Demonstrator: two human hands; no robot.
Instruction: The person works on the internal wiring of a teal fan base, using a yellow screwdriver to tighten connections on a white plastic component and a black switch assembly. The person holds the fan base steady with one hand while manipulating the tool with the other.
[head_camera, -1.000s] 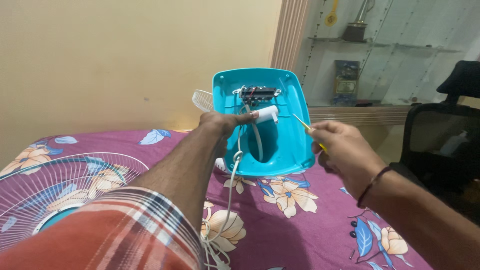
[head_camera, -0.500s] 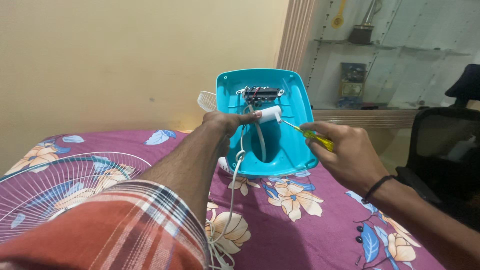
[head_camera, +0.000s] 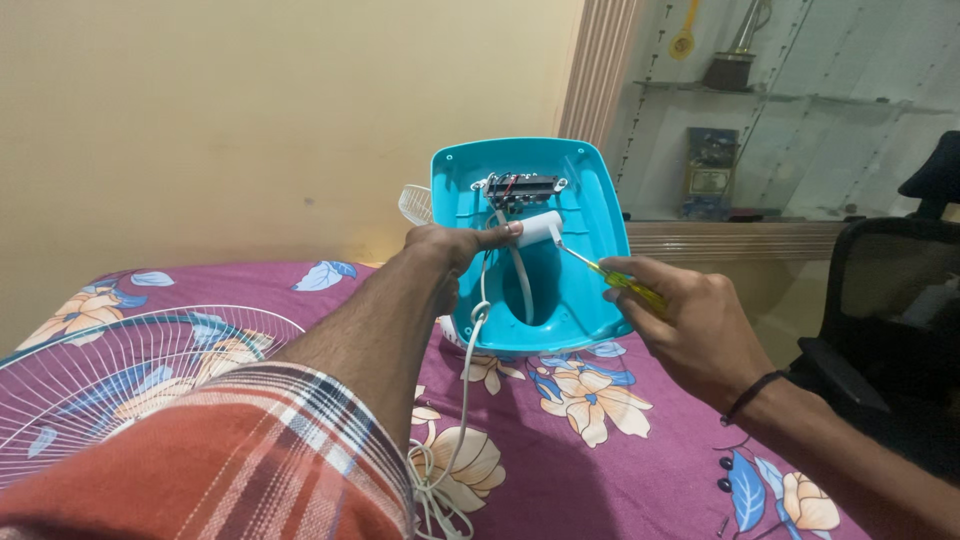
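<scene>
A turquoise fan base (head_camera: 585, 215) stands tilted up on the bed, its hollow underside facing me. Inside it sit a small dark circuit board (head_camera: 522, 187) near the top and a white cylindrical capacitor (head_camera: 540, 230) below it. My left hand (head_camera: 448, 250) grips the base's left edge, with the thumb pressing on the capacitor. My right hand (head_camera: 690, 315) holds a yellow-handled screwdriver (head_camera: 610, 275), whose metal tip touches the capacitor's right end. A white power cord (head_camera: 462, 400) hangs from the base down to the bed.
A white wire fan guard (head_camera: 120, 365) lies on the purple floral bedsheet (head_camera: 600, 450) at the left. A black office chair (head_camera: 890, 330) stands at the right. Behind it is a glass cabinet (head_camera: 800, 120). Small dark screws (head_camera: 725, 475) lie on the sheet.
My right hand has moved left toward the base, bringing the screwdriver tip onto the capacitor. My left hand keeps its hold on the base.
</scene>
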